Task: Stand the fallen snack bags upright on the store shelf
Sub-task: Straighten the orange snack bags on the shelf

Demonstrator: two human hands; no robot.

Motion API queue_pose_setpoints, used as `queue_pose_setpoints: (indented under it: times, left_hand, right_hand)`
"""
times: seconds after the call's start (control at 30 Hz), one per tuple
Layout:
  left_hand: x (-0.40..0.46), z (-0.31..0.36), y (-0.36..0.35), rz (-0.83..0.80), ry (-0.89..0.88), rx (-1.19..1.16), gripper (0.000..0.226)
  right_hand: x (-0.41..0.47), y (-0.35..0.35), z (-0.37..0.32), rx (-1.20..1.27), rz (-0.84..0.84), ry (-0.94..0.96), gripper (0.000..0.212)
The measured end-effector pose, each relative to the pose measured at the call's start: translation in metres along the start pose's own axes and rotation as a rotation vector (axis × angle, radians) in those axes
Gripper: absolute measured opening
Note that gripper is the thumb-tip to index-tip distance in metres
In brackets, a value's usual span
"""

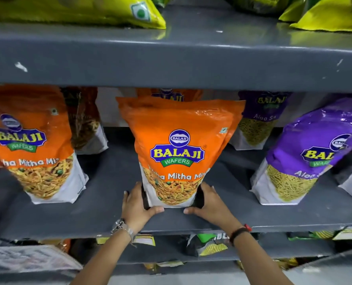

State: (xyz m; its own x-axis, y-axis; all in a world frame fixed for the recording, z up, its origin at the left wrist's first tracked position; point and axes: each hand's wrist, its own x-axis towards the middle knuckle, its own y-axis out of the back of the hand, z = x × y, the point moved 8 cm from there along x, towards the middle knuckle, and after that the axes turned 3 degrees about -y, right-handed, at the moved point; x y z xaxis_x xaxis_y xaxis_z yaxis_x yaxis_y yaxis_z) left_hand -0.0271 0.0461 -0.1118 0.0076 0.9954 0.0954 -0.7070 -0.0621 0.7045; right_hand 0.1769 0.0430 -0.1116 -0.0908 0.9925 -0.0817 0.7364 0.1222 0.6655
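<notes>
Standing upright at the centre of the grey middle shelf (101,204): an orange Balaji Wafers Mitha Mix bag (178,149), glossy, top seal crinkled, white lower panel printed with the snack mix, leaning slightly back. Clasped at its base from both sides: left hand (137,204) at 7 o'clock of the bag, thumb along the bottom front edge, fingers wrapped round the left side; right hand (209,202) at 5 o'clock, mirrored, thumb at the front edge, fingers behind the right corner. Both grips closed on the bag. At 9 o'clock, a second orange Mitha Mix bag (30,140), tilted; at 3 o'clock, a purple Aloo Sev bag (306,153), leaning left.
</notes>
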Motion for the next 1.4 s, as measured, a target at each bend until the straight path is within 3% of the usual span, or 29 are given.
queue_pose_setpoints:
  times: [0.2,0.37,0.53,0.6,0.67,0.77,0.87,0.97,1.2,1.33,1.4]
  left_hand:
    - [0.0,-0.001,0.0,0.005,-0.012,0.007,0.068]
    - [0.0,-0.001,-0.004,-0.026,-0.013,0.039,0.068]
    - [0.0,-0.002,-0.006,-0.048,-0.036,0.009,0.072]
    - [-0.003,-0.003,0.0,-0.02,-0.025,-0.13,0.082]
    - [-0.012,-0.003,0.013,0.047,-0.041,-0.245,0.088]
    - [-0.033,-0.012,0.052,0.28,-0.073,-0.265,0.082]
    - [-0.054,-0.032,0.104,0.533,-0.053,-0.311,0.081]
    - [-0.062,-0.067,0.151,0.653,0.012,-0.207,0.098]
    - [-0.033,-0.147,0.188,0.373,0.179,-0.205,0.148]
    - [-0.012,-0.177,0.184,0.193,0.201,-0.232,0.144]
    - [-0.004,-0.176,0.187,0.145,0.172,-0.262,0.131]
  right_hand:
    - [-0.013,0.002,-0.002,-0.021,0.083,-0.058,0.065]
    - [-0.017,0.003,-0.002,-0.009,0.09,-0.077,0.064]
    - [-0.022,0.003,-0.003,0.075,0.093,-0.047,0.08]
    - [-0.039,0.018,-0.007,0.182,0.292,-0.009,0.081]
    - [-0.067,0.039,-0.019,0.158,0.56,0.078,0.068]
    - [-0.092,0.039,-0.058,-0.03,0.65,0.345,0.049]
    - [-0.093,0.008,-0.105,-0.13,0.527,0.604,0.033]
    - [-0.076,-0.038,-0.134,-0.104,0.296,0.664,0.03]
    - [0.01,-0.138,-0.163,0.039,-0.139,0.288,0.075]
    - [0.048,-0.184,-0.185,0.113,-0.314,0.149,0.105]
    - [0.059,-0.198,-0.196,0.137,-0.349,0.158,0.111]
